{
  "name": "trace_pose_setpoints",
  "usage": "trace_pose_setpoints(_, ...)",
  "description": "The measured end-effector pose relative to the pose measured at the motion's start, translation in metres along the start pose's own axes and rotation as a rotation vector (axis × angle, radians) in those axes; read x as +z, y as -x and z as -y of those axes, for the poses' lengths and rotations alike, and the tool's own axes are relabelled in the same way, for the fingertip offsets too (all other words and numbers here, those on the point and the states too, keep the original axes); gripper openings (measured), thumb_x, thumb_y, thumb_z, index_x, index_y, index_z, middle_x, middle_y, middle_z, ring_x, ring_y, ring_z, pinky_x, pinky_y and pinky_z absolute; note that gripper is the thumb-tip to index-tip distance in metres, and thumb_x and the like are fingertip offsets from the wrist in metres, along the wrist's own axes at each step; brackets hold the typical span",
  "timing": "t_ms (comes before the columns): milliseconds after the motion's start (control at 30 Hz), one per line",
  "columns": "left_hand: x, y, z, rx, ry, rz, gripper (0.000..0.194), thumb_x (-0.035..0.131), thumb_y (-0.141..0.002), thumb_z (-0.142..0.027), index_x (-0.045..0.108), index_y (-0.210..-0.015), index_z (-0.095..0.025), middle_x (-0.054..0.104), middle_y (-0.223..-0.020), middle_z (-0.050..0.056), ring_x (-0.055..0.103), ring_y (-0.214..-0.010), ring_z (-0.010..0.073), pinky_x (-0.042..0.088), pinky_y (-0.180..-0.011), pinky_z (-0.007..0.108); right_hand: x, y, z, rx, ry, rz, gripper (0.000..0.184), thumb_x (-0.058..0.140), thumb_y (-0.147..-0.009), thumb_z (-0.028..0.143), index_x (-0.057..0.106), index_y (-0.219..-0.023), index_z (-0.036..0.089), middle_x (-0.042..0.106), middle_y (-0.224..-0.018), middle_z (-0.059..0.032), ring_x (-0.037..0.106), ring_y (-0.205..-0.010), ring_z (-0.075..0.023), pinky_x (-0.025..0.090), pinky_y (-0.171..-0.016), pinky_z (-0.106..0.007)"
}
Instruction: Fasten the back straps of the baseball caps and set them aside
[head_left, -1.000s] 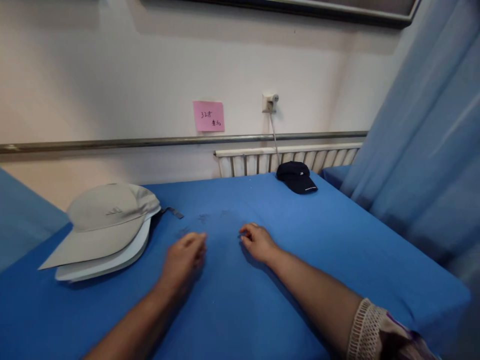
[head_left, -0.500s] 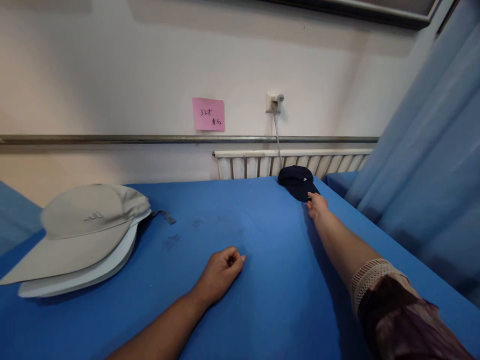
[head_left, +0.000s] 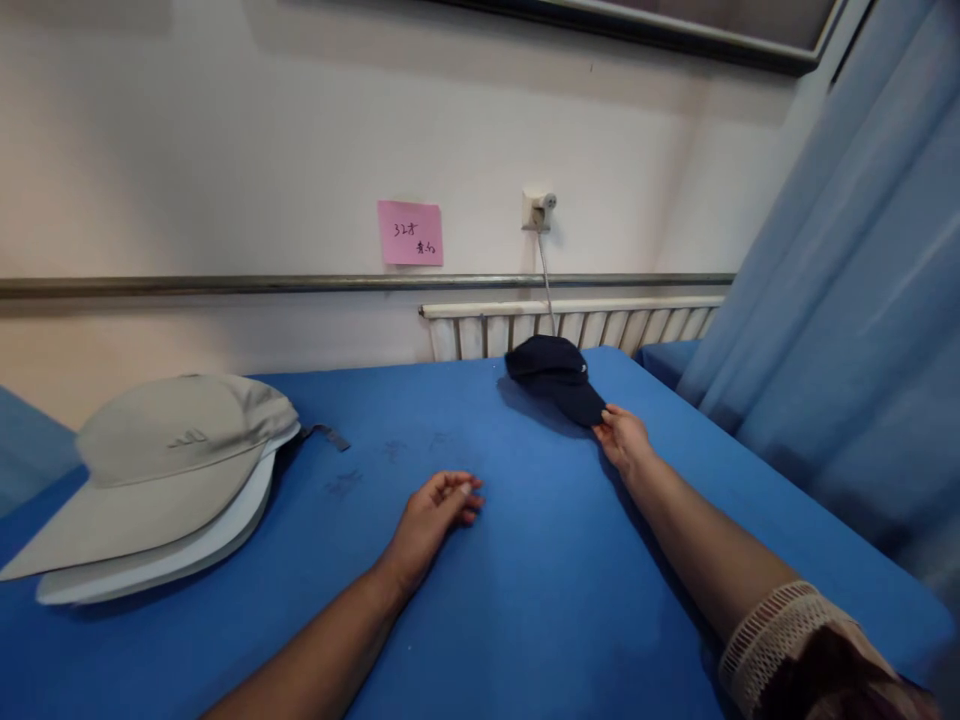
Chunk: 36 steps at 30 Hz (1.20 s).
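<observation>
A dark navy baseball cap (head_left: pixel 551 372) is pinched at its brim by my right hand (head_left: pixel 624 438), near the far right of the blue-covered table (head_left: pixel 517 600). The cap is tilted, with its shadow on the cover beneath it. Lower down, near the middle of the table, my left hand (head_left: pixel 431 520) has its fingers loosely parted and holds nothing. To the left lies a stack of caps. Its top one is a grey cap (head_left: pixel 172 440) with a small stripe logo, and a pale cap (head_left: pixel 247 520) shows beneath it. A dark strap (head_left: pixel 326 436) sticks out behind.
Beyond the table's far edge are a white radiator (head_left: pixel 480 335) and a metal rail (head_left: pixel 300 284) along the wall. A power cord (head_left: pixel 545 270) runs down from a wall socket (head_left: pixel 536 210). A pink note (head_left: pixel 411 233) hangs on the wall. Blue curtains (head_left: pixel 840 300) flank the right side.
My right hand has taken the navy cap by its brim and drawn it left and slightly nearer, lifting it a little. The fingers of my left hand have loosened from a curl.
</observation>
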<state>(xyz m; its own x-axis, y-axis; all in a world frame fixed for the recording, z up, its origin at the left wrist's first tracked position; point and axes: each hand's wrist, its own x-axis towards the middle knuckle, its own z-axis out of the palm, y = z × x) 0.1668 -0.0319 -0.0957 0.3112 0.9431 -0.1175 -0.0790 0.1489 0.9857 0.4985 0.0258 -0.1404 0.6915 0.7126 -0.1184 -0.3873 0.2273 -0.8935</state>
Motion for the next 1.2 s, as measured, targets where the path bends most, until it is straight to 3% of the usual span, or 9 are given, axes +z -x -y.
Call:
trace_pose_setpoints(100,-0.011,-0.002,-0.009,-0.134,0.407,-0.044,0.033,0.06,-0.09,-0.041,0.061,-0.109,-0.014,0.065,-0.121,0.019,0.067,-0.105,0.0263,0.053,-0.088,0.036,0.009,0.037,-0.01,0.07,0.049,0.141,0.013,0.064,-0.079,0.01,0.059,-0.088,0.018,0.066,-0.077,-0.0028,0.068,-0.069,-0.0167,0.057,-0.059,-0.027)
trace_pose_setpoints(333,-0.043,0.012,-0.028,-0.276,0.713,0.047,0.051,0.032,-0.1,-0.05,0.062,-0.107,-0.009,0.073,-0.092,0.017,0.073,-0.091,0.0268,0.057,-0.085,0.041,0.03,0.081,-0.019,0.051,0.231,0.224,0.012,0.066,-0.07,0.012,0.058,-0.078,0.016,0.065,-0.071,-0.0057,0.066,-0.068,-0.0189,0.057,-0.065,-0.032)
trace_pose_setpoints(533,-0.043,0.014,-0.029,-0.25,0.777,-0.004,0.029,0.036,-0.098,-0.017,0.063,-0.089,-0.01,0.073,-0.081,0.013,0.074,-0.085,0.0238,0.058,-0.087,0.039,0.039,0.128,0.009,-0.337,0.394,0.152,0.026,0.054,-0.075,0.013,0.06,-0.099,0.02,0.057,-0.123,-0.0116,0.048,-0.125,-0.025,0.04,-0.107,-0.045)
trace_pose_setpoints(600,-0.042,0.015,-0.031,-0.247,0.8,0.004,0.029,0.036,-0.096,-0.013,0.063,-0.087,-0.01,0.073,-0.078,0.011,0.074,-0.08,0.0226,0.058,-0.085,0.039,0.042,0.171,0.013,-0.792,0.611,0.533,0.026,0.051,-0.082,0.015,0.062,-0.105,0.022,0.058,-0.122,-0.0122,0.051,-0.122,-0.0267,0.041,-0.104,-0.048)
trace_pose_setpoints(667,-0.04,0.016,-0.033,-0.244,0.811,0.012,0.029,0.035,-0.094,-0.01,0.063,-0.087,-0.011,0.072,-0.075,0.009,0.073,-0.072,0.0204,0.059,-0.081,0.037,0.047,0.214,0.014,-1.076,0.786,1.145,0.023,0.055,-0.086,0.021,0.063,-0.107,0.026,0.064,-0.113,-0.0079,0.058,-0.11,-0.0247,0.046,-0.095,-0.043)
trace_pose_setpoints(733,-0.039,0.018,-0.035,-0.256,0.802,0.011,0.028,0.036,-0.093,-0.008,0.063,-0.089,-0.011,0.071,-0.072,0.007,0.071,-0.064,0.018,0.06,-0.076,0.034,0.053,0.242,0.012,-1.195,0.899,1.349,0.023,0.056,-0.091,0.03,0.062,-0.112,0.025,0.063,-0.119,-0.0093,0.057,-0.111,-0.0259,0.046,-0.094,-0.044)
trace_pose_setpoints(933,-0.035,0.016,-0.027,-0.311,0.755,-0.023,0.024,0.041,-0.086,0.0,0.063,-0.089,-0.009,0.071,-0.072,0.009,0.069,-0.062,0.0162,0.06,-0.066,0.026,0.063,0.217,-0.007,-0.903,1.073,0.996,0.035,0.055,-0.093,0.023,0.057,-0.127,0.021,0.053,-0.136,-0.0118,0.049,-0.126,-0.0261,0.042,-0.104,-0.045)
trace_pose_setpoints(1100,-0.03,0.014,-0.024,-0.347,0.77,-0.036,0.021,0.042,-0.086,-0.001,0.061,-0.091,-0.007,0.07,-0.078,0.012,0.071,-0.072,0.0186,0.061,-0.073,0.029,0.057,0.191,-0.013,-0.727,1.088,1.103,0.059,0.075,-0.079,0.031,0.053,-0.133,0.02,0.052,-0.134,-0.0115,0.051,-0.124,-0.0274,0.043,-0.105,-0.043)
trace_pose_setpoints(1200,-0.032,0.016,-0.03,-0.327,0.803,-0.067,0.02,0.042,-0.085,-0.003,0.061,-0.091,-0.008,0.07,-0.079,0.012,0.071,-0.074,0.0189,0.061,-0.074,0.03,0.055,0.194,-0.008,-0.742,1.076,1.105,0.044,0.067,-0.082,0.018,0.055,-0.125,0.021,0.058,-0.125,-0.0087,0.057,-0.113,-0.0221,0.047,-0.097,-0.037)
